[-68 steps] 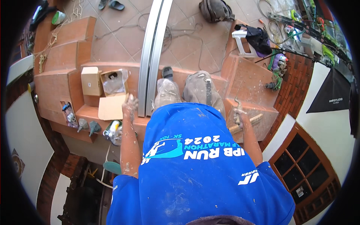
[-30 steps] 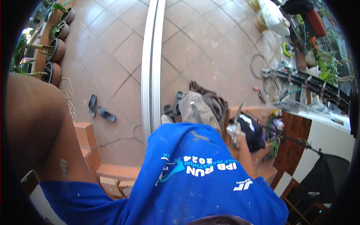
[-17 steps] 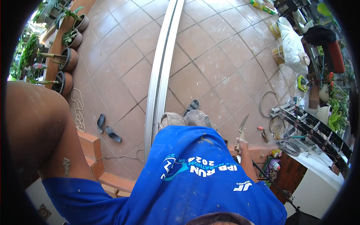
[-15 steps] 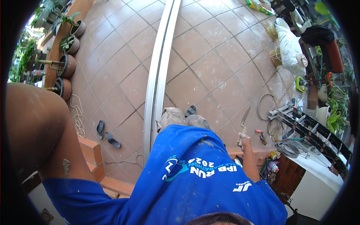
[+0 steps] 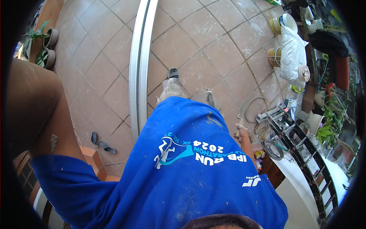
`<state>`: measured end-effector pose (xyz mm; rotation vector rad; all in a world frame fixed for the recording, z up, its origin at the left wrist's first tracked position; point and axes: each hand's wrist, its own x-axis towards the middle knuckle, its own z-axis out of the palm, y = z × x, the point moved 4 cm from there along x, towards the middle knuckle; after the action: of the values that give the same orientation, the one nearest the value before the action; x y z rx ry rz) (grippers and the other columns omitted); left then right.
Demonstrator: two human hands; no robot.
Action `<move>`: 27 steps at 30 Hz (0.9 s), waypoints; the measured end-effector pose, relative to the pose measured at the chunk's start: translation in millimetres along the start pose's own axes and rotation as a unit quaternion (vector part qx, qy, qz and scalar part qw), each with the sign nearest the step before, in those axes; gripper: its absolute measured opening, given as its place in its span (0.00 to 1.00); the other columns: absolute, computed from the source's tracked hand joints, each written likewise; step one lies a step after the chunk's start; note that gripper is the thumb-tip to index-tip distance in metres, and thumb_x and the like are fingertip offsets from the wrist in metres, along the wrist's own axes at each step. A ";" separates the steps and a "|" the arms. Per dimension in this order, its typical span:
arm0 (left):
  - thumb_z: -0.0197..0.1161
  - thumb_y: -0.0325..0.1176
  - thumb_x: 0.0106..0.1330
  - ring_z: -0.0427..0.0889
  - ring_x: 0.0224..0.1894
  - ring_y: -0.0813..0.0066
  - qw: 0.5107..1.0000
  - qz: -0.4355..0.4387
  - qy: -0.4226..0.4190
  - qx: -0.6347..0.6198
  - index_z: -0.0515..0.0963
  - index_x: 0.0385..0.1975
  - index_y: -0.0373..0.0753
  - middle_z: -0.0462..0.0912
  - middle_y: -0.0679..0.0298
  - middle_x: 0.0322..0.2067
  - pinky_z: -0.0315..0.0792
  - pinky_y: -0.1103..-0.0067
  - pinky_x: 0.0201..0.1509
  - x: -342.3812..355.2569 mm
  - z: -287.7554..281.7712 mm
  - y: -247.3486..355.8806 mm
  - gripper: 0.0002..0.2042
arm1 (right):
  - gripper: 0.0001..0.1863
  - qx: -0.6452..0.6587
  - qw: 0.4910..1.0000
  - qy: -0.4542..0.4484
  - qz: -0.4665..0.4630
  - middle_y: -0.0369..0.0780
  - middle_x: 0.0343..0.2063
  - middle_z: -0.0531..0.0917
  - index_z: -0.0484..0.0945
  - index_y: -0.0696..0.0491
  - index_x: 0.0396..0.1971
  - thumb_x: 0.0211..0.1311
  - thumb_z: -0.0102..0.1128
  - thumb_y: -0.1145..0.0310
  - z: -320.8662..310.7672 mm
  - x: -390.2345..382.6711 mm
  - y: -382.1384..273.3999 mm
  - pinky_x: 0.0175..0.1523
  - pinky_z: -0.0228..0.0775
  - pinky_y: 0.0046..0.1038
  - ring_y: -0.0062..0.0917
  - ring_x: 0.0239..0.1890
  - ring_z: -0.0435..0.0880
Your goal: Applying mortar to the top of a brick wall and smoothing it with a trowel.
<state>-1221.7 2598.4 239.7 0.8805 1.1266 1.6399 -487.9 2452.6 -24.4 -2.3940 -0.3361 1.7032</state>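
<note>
My right hand (image 5: pixel 241 134) is beside my right hip, low and partly behind my blue shirt. Its fingers are closed round the pale, caked handle of a pointed trowel (image 5: pixel 243 110). The thin blade points forward over the tiles and blends with them. My left arm (image 5: pixel 34 99) is raised and bent at the left edge, with a dried grey smear on the upper arm. The left hand itself lies outside the picture. Below the shirt's hem show my dusty trousers (image 5: pixel 171 88) and one dark sandal (image 5: pixel 173 73) on a foot.
A metal track (image 5: pixel 140 57) runs across the tiled floor (image 5: pixel 213 38). To the right are a black ladder (image 5: pixel 301 149), a coiled hose (image 5: pixel 273 149), buckets (image 5: pixel 273 57) and a white sack (image 5: pixel 292 57). Loose slippers (image 5: pixel 107 147) lie left, near a brick-coloured step (image 5: pixel 91 157); potted plants (image 5: pixel 50 57) stand farther off.
My view has shifted forward, and one sandalled foot now shows ahead of the trousers. The right hand with the trowel sits closer to my body, more covered by the shirt.
</note>
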 end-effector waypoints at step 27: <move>0.63 0.48 0.59 0.79 0.31 0.72 0.681 -0.594 0.083 0.419 0.84 0.38 0.38 0.82 0.57 0.30 0.74 0.72 0.32 210.0 2.4 -560.0 0.19 | 0.14 -0.135 0.964 -0.082 -0.213 0.33 0.17 0.74 0.74 0.51 0.39 0.57 0.64 0.62 111.8 194.2 -897.4 0.16 0.65 0.23 0.18 0.13 0.73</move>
<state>-1121.9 2881.3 -277.7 0.2653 2.0187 0.0397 -601.1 3369.9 13.3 -2.1320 -1.0864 1.7344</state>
